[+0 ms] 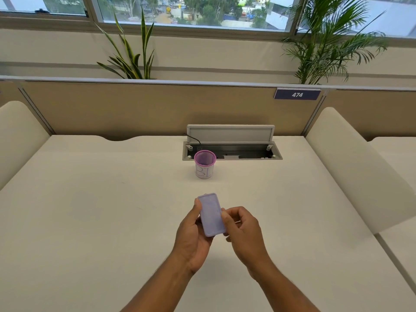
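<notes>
Both hands hold a lilac case (211, 215) above the desk's (90, 221) near edge: left hand (191, 235) grips its side, right hand (244, 230) pinches the other, fingertips hidden behind it.

The pink mesh cup's (204, 164) label is only partly legible.

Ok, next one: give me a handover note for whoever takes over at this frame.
Left hand grips the lilac case from its left edge; right hand pinches its right edge.
The case is held above the desk, short of the pink mesh cup, which stands upright by the open cable hatch.
Done: case lifted. Left: likely placing it in the cup.
</notes>
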The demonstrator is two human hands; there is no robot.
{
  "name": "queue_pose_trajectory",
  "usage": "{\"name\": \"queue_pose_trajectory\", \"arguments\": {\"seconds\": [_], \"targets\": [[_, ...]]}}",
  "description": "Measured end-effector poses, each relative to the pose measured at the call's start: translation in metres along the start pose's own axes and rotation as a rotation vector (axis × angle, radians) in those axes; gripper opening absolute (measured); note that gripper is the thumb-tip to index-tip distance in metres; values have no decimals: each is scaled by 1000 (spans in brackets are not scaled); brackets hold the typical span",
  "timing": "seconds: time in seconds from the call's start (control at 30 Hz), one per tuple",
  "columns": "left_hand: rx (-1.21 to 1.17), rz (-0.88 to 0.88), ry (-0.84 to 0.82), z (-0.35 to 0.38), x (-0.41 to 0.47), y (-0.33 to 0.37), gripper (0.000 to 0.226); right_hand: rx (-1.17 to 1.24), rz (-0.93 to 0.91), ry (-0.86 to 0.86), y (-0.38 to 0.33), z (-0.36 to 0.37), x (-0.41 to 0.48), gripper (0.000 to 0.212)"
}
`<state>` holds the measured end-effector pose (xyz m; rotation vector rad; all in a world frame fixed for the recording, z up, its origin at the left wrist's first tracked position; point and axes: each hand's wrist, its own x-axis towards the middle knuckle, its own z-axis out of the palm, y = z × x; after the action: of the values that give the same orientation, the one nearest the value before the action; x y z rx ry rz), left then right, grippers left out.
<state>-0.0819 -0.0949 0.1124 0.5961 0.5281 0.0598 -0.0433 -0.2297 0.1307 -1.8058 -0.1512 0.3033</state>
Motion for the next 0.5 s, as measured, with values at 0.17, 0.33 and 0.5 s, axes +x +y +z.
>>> {"name": "queue_pose_trajectory", "arguments": {"seconds": [0.17, 0.33, 0.5], "targets": [[21, -33, -31, 1, -4, -10, 49, -45, -53, 76, -14, -6, 22, 11], [8, -60, -64, 3, -7, -18, 40, 25, 81, -90, -19, -10, 36, 29], [6, -63, -68, 0, -8, -18, 43, 3, 109, -107, -18, -9, 36, 32]]}}
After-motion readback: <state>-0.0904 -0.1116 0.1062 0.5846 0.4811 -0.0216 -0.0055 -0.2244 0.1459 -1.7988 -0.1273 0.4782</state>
